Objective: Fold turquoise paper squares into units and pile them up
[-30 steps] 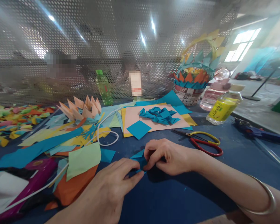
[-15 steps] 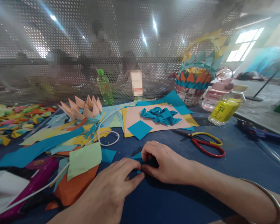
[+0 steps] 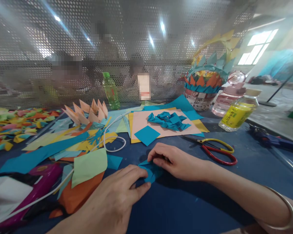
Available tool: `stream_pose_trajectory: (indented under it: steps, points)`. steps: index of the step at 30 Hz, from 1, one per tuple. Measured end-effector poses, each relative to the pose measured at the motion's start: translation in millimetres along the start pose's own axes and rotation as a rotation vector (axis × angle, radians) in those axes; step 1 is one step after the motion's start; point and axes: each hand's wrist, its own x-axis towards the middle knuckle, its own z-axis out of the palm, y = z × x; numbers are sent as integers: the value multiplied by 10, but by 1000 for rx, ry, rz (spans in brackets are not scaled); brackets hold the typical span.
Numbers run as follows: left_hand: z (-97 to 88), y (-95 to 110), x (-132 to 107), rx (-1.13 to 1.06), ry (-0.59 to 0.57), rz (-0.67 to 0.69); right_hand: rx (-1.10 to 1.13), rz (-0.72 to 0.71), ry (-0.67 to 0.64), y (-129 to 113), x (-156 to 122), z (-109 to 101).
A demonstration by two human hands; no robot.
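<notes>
A partly folded blue paper square (image 3: 151,172) lies on the dark blue table between my hands. My left hand (image 3: 123,190) holds its left side down, with thumb and forefinger on the paper. At the far edge, the bent fingers of my right hand (image 3: 175,161) pinch the same sheet, and they hide part of it. Just beyond sits a flat blue square (image 3: 147,135), overlapping a stack of pink and yellow sheets (image 3: 136,120). Several folded blue paper pieces (image 3: 169,121) are heaped on that stack.
Scissors (image 3: 218,151) lie to the right, near a glue gun (image 3: 268,136) and two bottles. A decorated paper basket (image 3: 201,87) stands behind. On the left are a peach paper crown-like piece (image 3: 87,112), loose sheets, a white cord (image 3: 112,151) and a purple object (image 3: 45,178).
My right hand has shifted slightly up and right, uncovering more of the blue paper between the hands. My left hand stays almost in place.
</notes>
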Motion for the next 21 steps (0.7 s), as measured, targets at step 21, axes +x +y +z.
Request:
stream_pose_trajectory:
  steps: [21]
  points:
    - [-50,43,52,43,62,-9,-214,-149,-110,-35,7,-89]
